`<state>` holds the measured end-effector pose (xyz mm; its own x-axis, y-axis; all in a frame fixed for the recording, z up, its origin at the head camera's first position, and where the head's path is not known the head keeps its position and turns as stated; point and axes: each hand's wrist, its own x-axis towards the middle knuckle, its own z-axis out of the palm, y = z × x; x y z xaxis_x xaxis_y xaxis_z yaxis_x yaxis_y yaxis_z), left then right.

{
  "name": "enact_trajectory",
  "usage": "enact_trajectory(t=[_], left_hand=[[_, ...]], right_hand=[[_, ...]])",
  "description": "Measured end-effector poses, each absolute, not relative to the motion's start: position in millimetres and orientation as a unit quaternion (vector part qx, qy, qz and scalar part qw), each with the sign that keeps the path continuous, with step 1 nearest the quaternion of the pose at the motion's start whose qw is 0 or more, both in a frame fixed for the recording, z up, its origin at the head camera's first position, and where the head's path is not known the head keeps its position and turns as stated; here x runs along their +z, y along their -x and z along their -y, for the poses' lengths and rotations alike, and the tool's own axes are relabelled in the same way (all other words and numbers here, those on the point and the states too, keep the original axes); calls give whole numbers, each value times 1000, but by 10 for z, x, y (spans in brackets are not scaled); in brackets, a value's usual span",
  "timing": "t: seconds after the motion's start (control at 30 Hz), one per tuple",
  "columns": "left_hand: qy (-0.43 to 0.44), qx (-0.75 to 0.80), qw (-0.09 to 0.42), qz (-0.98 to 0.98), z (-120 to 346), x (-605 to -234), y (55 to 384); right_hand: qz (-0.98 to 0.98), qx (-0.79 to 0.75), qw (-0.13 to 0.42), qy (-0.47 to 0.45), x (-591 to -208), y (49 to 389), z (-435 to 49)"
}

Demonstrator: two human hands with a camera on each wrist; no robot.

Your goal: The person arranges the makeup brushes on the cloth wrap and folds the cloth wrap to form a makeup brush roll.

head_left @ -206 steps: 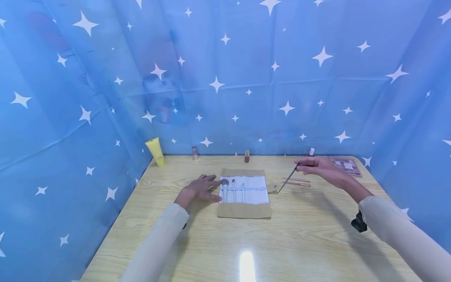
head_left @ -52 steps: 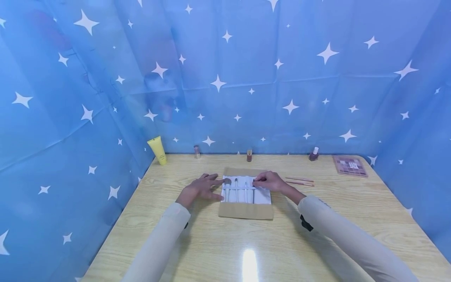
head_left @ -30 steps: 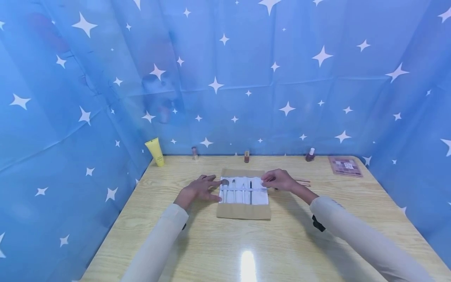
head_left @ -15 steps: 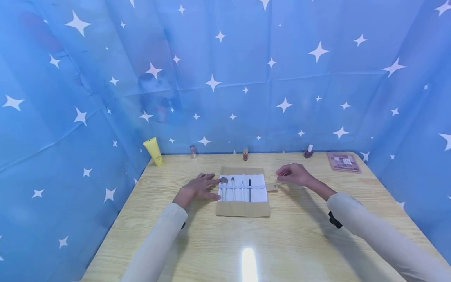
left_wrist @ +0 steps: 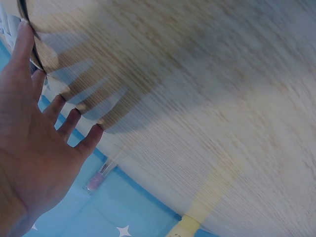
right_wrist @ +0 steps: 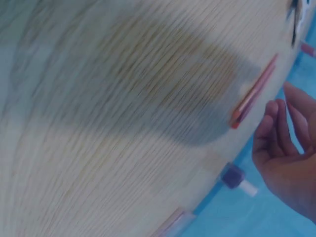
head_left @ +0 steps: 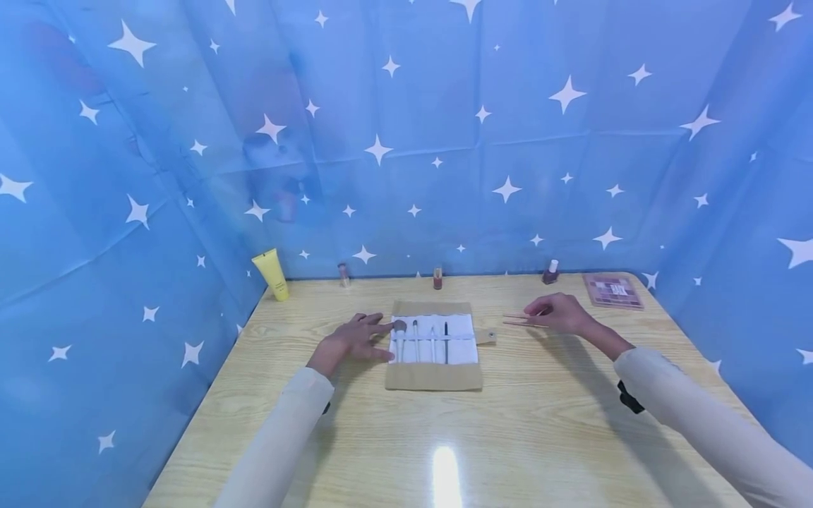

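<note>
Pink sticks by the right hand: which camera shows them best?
The right wrist view: the pink sticks lie there larger and unobstructed, though blurred. The head view shows them as thin lines, one partly hidden by the right hand. The left wrist view shows neither.

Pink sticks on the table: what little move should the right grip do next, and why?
Probably lower the right grip and pinch one of the pink sticks. They lie on the table close to that grip, whose fingers look empty in the right wrist view, and the brush roll shows bare white cloth to the right of its dark stick.
</note>
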<state>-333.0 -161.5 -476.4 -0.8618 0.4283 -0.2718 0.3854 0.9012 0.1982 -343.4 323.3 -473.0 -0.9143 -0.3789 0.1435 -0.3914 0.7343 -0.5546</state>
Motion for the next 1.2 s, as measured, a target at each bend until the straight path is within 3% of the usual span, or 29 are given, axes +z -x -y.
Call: enact_trajectory(t=[1.2], left_hand=[[-222,59,153,-961,1625,-4793,3338]], right_hand=[[944,272,-2,-186,-4980,3388,-3532]])
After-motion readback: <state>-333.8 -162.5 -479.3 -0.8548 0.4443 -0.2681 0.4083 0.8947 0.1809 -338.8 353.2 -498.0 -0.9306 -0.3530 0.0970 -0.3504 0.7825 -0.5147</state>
